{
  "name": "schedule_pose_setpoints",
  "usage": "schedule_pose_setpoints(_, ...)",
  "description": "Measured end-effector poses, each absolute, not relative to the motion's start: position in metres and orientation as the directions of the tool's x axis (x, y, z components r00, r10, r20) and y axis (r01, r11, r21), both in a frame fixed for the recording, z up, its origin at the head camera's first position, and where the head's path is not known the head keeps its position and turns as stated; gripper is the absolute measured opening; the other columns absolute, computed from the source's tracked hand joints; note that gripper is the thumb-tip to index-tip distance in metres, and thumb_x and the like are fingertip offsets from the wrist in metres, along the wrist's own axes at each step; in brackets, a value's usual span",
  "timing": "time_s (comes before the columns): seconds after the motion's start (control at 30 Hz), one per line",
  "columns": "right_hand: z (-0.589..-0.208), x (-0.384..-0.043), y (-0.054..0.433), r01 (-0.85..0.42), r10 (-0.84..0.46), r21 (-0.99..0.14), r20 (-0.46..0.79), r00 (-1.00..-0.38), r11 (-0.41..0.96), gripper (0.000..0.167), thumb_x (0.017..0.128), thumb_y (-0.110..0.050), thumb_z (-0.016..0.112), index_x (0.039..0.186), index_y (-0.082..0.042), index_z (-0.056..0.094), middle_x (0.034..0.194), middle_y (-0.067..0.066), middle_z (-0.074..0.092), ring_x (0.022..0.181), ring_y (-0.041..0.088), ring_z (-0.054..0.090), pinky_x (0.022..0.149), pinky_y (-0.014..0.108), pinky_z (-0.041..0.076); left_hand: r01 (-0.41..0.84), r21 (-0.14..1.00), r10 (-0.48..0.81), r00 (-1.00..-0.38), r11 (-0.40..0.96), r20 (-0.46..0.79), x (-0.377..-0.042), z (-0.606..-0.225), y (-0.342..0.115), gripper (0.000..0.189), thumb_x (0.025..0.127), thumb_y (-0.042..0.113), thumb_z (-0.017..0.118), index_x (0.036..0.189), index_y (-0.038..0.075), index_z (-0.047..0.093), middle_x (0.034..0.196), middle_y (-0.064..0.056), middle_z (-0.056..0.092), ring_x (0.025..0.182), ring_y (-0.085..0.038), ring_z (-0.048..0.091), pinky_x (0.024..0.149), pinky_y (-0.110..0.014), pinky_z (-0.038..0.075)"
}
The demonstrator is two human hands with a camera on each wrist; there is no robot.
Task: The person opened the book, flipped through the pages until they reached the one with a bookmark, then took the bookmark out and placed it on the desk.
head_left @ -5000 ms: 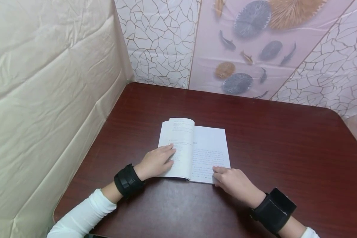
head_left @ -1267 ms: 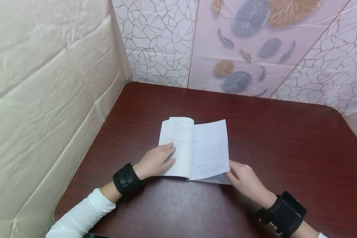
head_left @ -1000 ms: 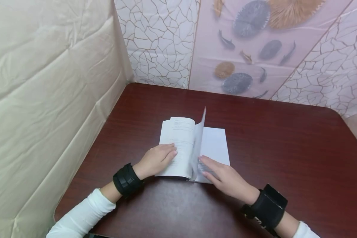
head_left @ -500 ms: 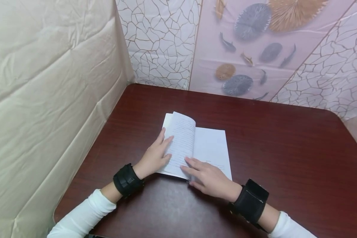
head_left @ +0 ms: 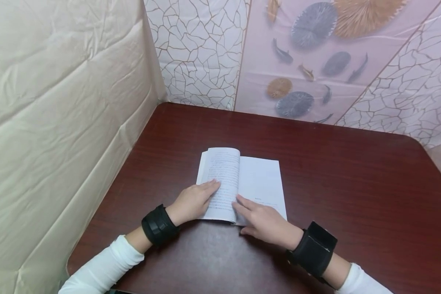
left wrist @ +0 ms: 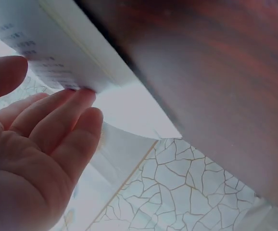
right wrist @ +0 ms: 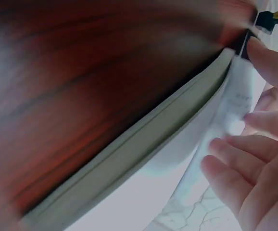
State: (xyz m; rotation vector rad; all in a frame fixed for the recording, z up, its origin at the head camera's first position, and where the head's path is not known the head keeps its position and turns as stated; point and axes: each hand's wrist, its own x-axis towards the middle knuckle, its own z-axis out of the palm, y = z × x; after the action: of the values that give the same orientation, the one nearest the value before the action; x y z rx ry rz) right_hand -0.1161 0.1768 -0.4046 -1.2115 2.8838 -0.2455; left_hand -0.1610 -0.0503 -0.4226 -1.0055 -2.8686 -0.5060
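Book [head_left: 252, 179] open under both hands [head_left: 192, 203] [head_left: 267, 225]

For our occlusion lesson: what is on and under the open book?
The left hand is on the left page, the right hand over the right page, hiding parts of both. Underneath is the table; the area the book covers cannot be seen.
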Motion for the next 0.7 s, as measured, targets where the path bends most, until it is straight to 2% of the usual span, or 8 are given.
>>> schedule_pose_setpoints(0.1, -0.406, -0.115, 0.186, -0.688, -0.686, -0.085, 0.053, -0.725, 0.721, 0.058, 0.069, -0.031, 0.073, 0.117, -0.004, 0.055, 0.120, 0.012, 0.056, 0.107, 0.023, 0.056, 0.079, 0.033, 0.049, 0.603, 0.299, 0.586, -0.796, 0.740, 0.154, -0.161, -0.423, -0.049, 0.041, 0.088, 0.015, 0.048, 0.129, 0.007, 0.046, 0.128, -0.008, 0.050, 0.117, -0.016, 0.049, 0.090, -0.034, 0.044)
schedule_pose_setpoints(0.23, -0.409, -0.114, 0.198, -0.673, -0.670, -0.012, 0.079, -0.738, 0.740, 0.034, 0.070, -0.027, 0.073, 0.097, -0.010, 0.062, 0.111, 0.008, 0.062, 0.100, 0.020, 0.060, 0.070, 0.032, 0.051, 0.591, 0.310, 0.579, -0.803, 0.744, 0.141, -0.161, -0.421, -0.048, 0.041, 0.088, 0.017, 0.048, 0.128, 0.007, 0.046, 0.128, -0.008, 0.051, 0.117, -0.015, 0.049, 0.091, -0.033, 0.043)
schedule_pose_setpoints(0.37, -0.409, -0.114, 0.206, -0.664, -0.662, 0.014, 0.097, -0.743, 0.748, 0.016, 0.071, -0.022, 0.071, 0.080, -0.014, 0.061, 0.105, 0.006, 0.065, 0.090, 0.016, 0.064, 0.060, 0.029, 0.051, 0.586, 0.310, 0.576, -0.806, 0.748, 0.132, -0.161, -0.420, -0.048, 0.041, 0.088, 0.018, 0.049, 0.127, 0.007, 0.048, 0.127, -0.008, 0.051, 0.116, -0.015, 0.049, 0.091, -0.034, 0.043)
schedule_pose_setpoints(0.53, -0.409, -0.113, 0.210, -0.668, -0.666, 0.009, 0.084, -0.741, 0.744, 0.015, 0.071, -0.023, 0.071, 0.078, -0.014, 0.061, 0.104, 0.008, 0.065, 0.085, 0.017, 0.065, 0.057, 0.028, 0.050, 0.585, 0.305, 0.574, -0.807, 0.751, 0.135, -0.161, -0.420, -0.048, 0.040, 0.088, 0.019, 0.049, 0.126, 0.007, 0.050, 0.127, -0.008, 0.051, 0.116, -0.016, 0.050, 0.090, -0.034, 0.044)
schedule_pose_setpoints(0.7, -0.409, -0.113, 0.210, -0.672, -0.671, 0.004, 0.064, -0.739, 0.740, 0.015, 0.071, -0.022, 0.072, 0.078, -0.013, 0.062, 0.105, 0.010, 0.065, 0.087, 0.019, 0.065, 0.059, 0.029, 0.051, 0.588, 0.304, 0.576, -0.806, 0.750, 0.138, -0.160, -0.421, -0.048, 0.038, 0.088, 0.019, 0.050, 0.124, 0.007, 0.051, 0.127, -0.008, 0.052, 0.116, -0.016, 0.050, 0.090, -0.035, 0.044)
